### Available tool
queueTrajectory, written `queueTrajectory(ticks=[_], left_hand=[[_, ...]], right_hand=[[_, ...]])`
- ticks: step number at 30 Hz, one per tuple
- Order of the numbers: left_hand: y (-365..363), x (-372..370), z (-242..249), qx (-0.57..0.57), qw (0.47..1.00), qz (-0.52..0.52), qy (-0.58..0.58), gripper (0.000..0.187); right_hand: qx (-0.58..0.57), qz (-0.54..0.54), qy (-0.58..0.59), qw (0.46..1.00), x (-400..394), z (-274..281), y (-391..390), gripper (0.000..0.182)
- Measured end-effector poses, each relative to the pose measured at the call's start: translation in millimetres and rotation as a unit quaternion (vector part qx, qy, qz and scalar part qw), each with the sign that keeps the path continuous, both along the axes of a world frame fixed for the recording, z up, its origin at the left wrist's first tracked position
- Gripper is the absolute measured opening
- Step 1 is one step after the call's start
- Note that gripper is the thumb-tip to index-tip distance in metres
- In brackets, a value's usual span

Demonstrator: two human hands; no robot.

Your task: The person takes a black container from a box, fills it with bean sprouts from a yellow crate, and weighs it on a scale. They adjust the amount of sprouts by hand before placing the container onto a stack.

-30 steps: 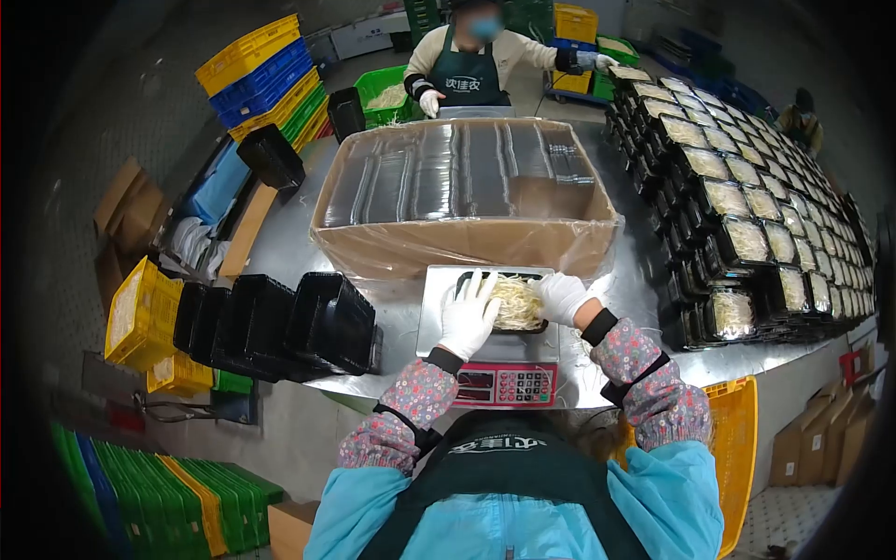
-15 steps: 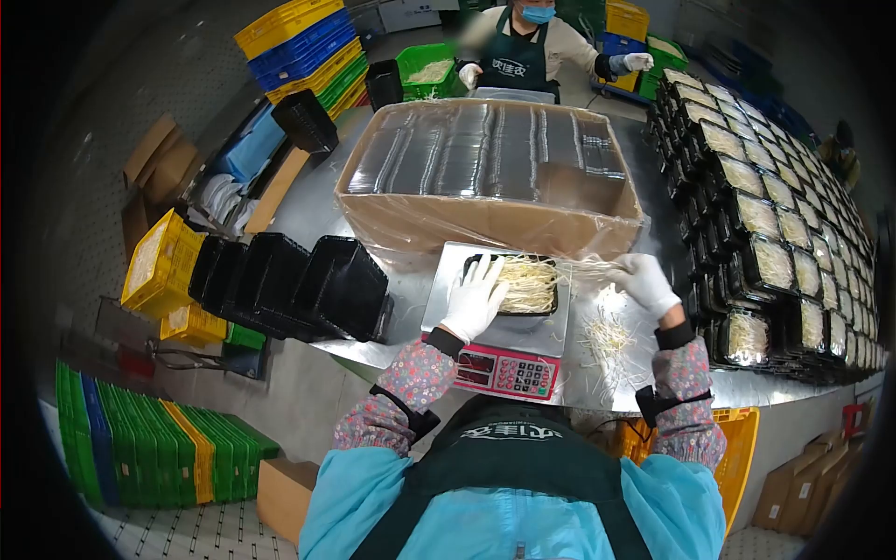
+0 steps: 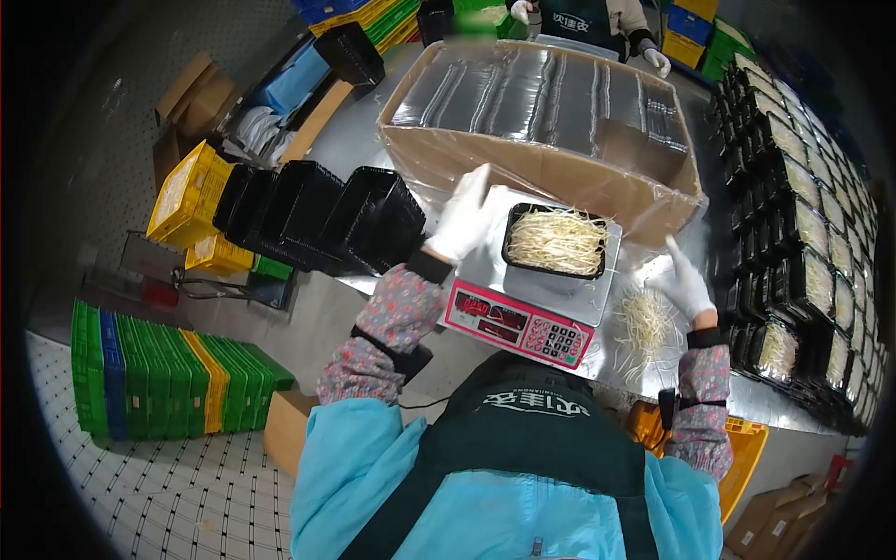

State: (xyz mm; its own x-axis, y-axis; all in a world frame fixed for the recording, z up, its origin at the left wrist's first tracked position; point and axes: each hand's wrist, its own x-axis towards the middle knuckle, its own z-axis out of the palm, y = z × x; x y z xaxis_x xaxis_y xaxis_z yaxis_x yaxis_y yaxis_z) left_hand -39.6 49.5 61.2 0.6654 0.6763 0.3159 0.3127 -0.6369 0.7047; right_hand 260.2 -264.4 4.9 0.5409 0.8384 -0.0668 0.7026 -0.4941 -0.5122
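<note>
A black plastic tray (image 3: pixel 557 273) filled with bean sprouts (image 3: pixel 557 240) rests on the steel plate of a red-and-white weighing scale (image 3: pixel 519 323), whose red display is lit. My left hand (image 3: pixel 463 217), in a white glove, is just left of the tray, apart from it, with fingers stretched out and nothing held. On the other side, my gloved right hand (image 3: pixel 685 283) hovers at a loose heap of bean sprouts (image 3: pixel 644 327) on the steel table; its fingers extend and no sprouts show in them.
Behind the scale stands a large carton (image 3: pixel 541 168) packed with clear plastic lids. Stacks of black trays (image 3: pixel 373 219) lean at the left. Packed sprout trays (image 3: pixel 807 224) are piled high at the right. A co-worker (image 3: pixel 583 23) in a dark apron stands across the table.
My left hand has left the sprouts and moved left off the tray. My right hand, which held a bunch of sprouts, has let go and drawn back right. The view has tilted down.
</note>
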Motion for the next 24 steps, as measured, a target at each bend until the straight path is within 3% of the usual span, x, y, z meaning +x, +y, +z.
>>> queueTrajectory(ticks=[2, 4, 6, 8, 10, 11, 14, 18, 20, 21, 22, 23, 24], left_hand=[[-18, 31, -15, 0.078, 0.992, -0.027, 0.093, 0.067], [-42, 54, -58, 0.17, 0.979, -0.063, 0.091, 0.063], [-62, 53, -68, 0.218, 0.956, -0.131, 0.146, 0.061], [-65, 48, -81, 0.251, 0.956, -0.123, 0.086, 0.058], [-62, 43, -82, 0.226, 0.961, -0.137, 0.085, 0.056], [-62, 43, -80, 0.217, 0.961, -0.141, 0.093, 0.056], [-60, 44, -84, 0.211, 0.961, -0.146, 0.1, 0.057], [-58, 42, -79, 0.187, 0.966, -0.158, 0.087, 0.059], [-55, 38, -70, 0.163, 0.969, -0.167, 0.082, 0.057], [-51, 35, -65, 0.131, 0.976, -0.164, 0.06, 0.056], [-48, 32, -61, 0.099, 0.981, -0.161, 0.038, 0.054], [-45, 31, -54, 0.082, 0.983, -0.16, 0.021, 0.052], [-42, 30, -53, 0.084, 0.982, -0.165, 0.022, 0.052]], right_hand=[[0.215, 0.106, -0.118, 0.964, -13, 14, 54, 0.106], [0.219, 0.153, -0.165, 0.949, -41, 29, 95, 0.091], [-0.01, 0.176, -0.151, 0.973, -54, 27, 116, 0.074], [0.059, 0.155, -0.212, 0.963, -57, 2, 124, 0.039], [0.04, 0.167, -0.211, 0.962, -58, 0, 124, 0.017], [0.096, 0.166, -0.21, 0.959, -61, 0, 120, 0.01], [0.129, 0.109, -0.164, 0.972, -52, 28, 105, 0.013], [0.178, 0.031, 0.004, 0.983, -20, 63, 51, 0.013], [0.176, -0.076, 0.249, 0.949, -11, 52, 25, 0.014], [0.179, -0.079, 0.248, 0.949, -8, 43, 12, 0.014], [0.064, -0.022, 0.077, 0.995, -5, 33, 0, 0.018], [-0.055, 0.035, -0.096, 0.993, -6, 24, -6, 0.024], [-0.054, 0.03, -0.095, 0.994, -11, 16, -5, 0.024]])
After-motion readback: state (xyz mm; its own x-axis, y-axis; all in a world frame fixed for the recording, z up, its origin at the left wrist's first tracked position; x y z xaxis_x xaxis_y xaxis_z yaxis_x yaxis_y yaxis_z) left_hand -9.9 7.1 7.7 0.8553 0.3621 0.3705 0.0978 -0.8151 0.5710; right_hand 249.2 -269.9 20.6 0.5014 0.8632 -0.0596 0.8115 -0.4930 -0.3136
